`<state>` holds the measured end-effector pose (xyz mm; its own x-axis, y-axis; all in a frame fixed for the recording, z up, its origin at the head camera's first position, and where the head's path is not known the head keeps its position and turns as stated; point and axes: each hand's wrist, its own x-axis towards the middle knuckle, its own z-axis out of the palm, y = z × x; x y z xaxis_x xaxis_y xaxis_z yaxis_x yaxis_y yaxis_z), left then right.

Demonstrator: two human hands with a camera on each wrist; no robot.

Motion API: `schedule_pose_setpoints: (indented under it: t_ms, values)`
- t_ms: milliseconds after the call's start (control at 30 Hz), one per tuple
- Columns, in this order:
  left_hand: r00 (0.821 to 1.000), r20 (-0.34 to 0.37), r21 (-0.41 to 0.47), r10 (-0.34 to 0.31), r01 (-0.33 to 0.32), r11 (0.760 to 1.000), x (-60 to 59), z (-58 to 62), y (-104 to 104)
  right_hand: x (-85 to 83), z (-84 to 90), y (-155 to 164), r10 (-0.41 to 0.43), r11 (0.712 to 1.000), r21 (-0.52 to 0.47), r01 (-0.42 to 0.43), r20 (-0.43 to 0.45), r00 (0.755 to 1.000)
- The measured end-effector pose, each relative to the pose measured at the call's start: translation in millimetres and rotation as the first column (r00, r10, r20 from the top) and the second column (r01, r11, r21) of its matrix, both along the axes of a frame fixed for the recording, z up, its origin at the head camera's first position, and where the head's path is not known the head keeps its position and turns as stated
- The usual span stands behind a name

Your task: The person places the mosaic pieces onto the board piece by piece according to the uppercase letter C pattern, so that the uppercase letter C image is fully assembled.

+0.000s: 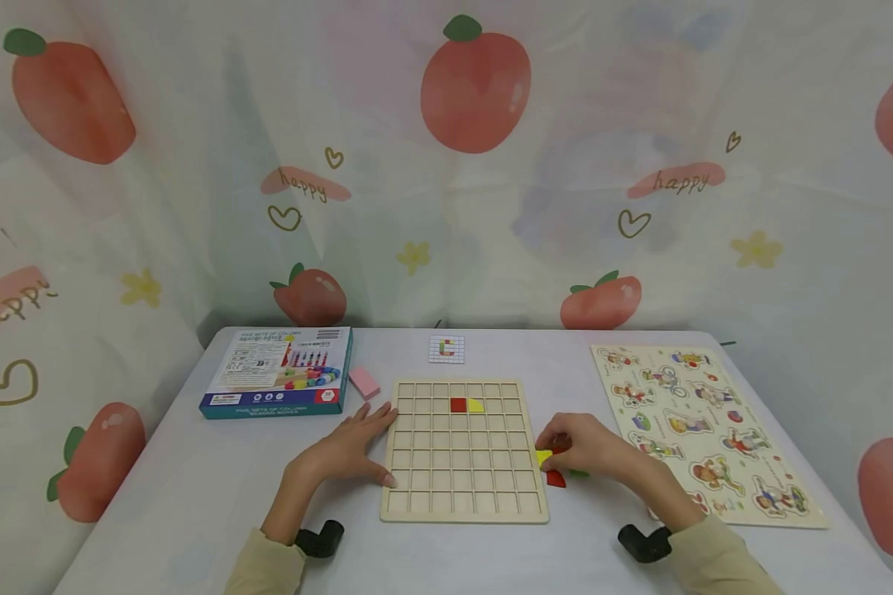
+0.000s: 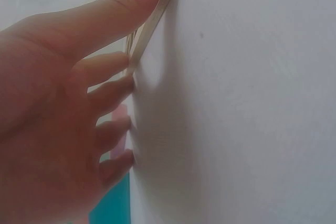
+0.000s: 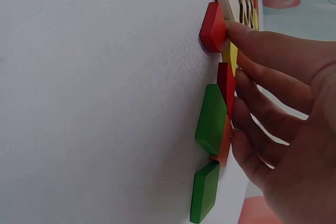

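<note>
A wooden grid board (image 1: 464, 487) lies in the middle of the white table. A red square (image 1: 457, 404) and a yellow quarter-round piece (image 1: 476, 405) sit in its second row. My left hand (image 1: 372, 446) rests flat on the table with straight fingers (image 2: 113, 90), and its thumb (image 2: 105, 19) touches the board's left edge (image 2: 152, 22). Just off the board's right edge, my right hand (image 1: 558, 450) pinches a yellow piece (image 1: 543, 457) (image 3: 230, 59) over a small pile. That pile holds red pieces (image 1: 556, 478) (image 3: 212, 27) and green pieces (image 3: 211, 119).
A boxed toy set (image 1: 277, 372) and a pink block (image 1: 364, 383) lie at the back left. A small pattern card (image 1: 446, 349) sits behind the board. A picture puzzle board (image 1: 703, 434) fills the right side. A fruit-print curtain hangs behind the table.
</note>
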<state>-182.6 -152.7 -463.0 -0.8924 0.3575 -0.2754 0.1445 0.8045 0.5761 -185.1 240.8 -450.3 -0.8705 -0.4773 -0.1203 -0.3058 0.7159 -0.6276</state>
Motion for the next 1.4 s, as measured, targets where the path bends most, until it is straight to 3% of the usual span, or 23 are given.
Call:
schedule_pose_setpoints:
  t_ms: [533,1067,1400]
  values:
    - [1.000,0.002,0.001,0.000,0.000,1.000,-1.5,-2.3,-1,-5.7,0.4,-3,-0.009,1.000,-0.006,0.009,-0.054,0.998]
    - [1.000,0.007,0.016,0.004,-0.004,1.000,-1.0,-1.4,1,-10.5,6.8,-9,-0.077,0.996,-0.050,0.069,-0.174,0.982]
    - [1.000,0.005,0.013,0.006,-0.006,1.000,-0.3,3.4,0,-18.8,8.9,-29,-0.105,0.988,-0.127,0.090,-0.120,0.987]
